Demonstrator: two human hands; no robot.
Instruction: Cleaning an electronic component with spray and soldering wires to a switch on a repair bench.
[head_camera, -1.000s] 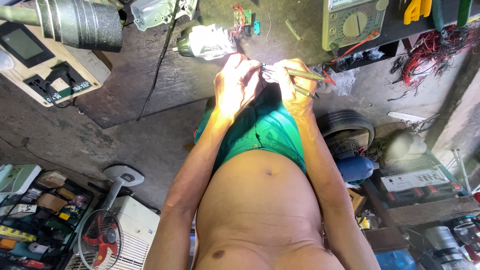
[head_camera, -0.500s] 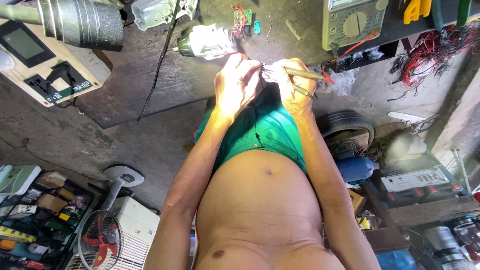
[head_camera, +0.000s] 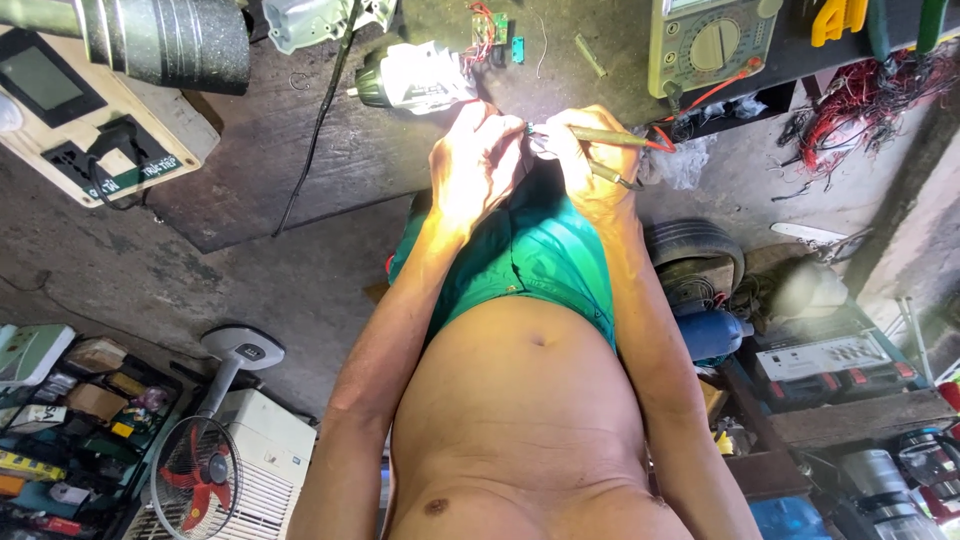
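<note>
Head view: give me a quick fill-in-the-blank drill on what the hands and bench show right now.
1. The right hand holds a slim ____-coloured tool pointing toward the left hand.
2. The meter at the top has a round ____ on its face.
3. The person's shorts are ____.
4. The small standing fan at lower left has ____ blades.

Missing words: brass; dial; green; red

Both forearms reach forward and converge. The left hand (head_camera: 478, 165) is curled with fingers pinched together. The right hand (head_camera: 590, 165) is closed in a grip, touching the left.
</note>
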